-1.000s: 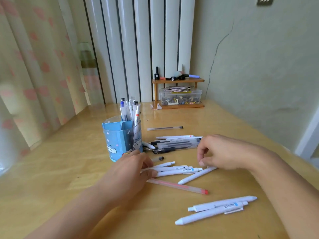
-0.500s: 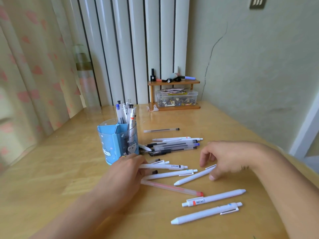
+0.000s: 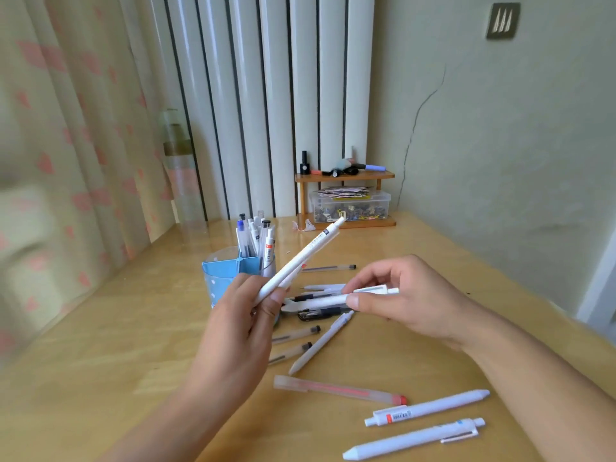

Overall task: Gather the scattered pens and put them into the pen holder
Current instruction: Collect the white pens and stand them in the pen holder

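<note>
My left hand (image 3: 243, 325) is shut on two white pens (image 3: 300, 258) raised above the desk, their ends pointing up and to the right. My right hand (image 3: 400, 295) pinches another white pen (image 3: 366, 293) held level just right of the left hand. Behind the left hand stands the blue pen holder (image 3: 223, 278) with several pens upright in it. On the desk lie more pens: a white one (image 3: 320, 345), a clear red one (image 3: 340, 390), two white ones (image 3: 426, 410) at front right, and a dark cluster (image 3: 316, 311) under the hands.
A small wooden shelf (image 3: 346, 176) with a clear box of small items stands at the back by the wall. A clear bottle (image 3: 180, 181) stands at back left by the curtain. One clear pen (image 3: 330, 268) lies alone behind the hands.
Both hands have lifted off the desk. The left hand now holds two white pens in the air, and the right hand has picked up a white pen.
</note>
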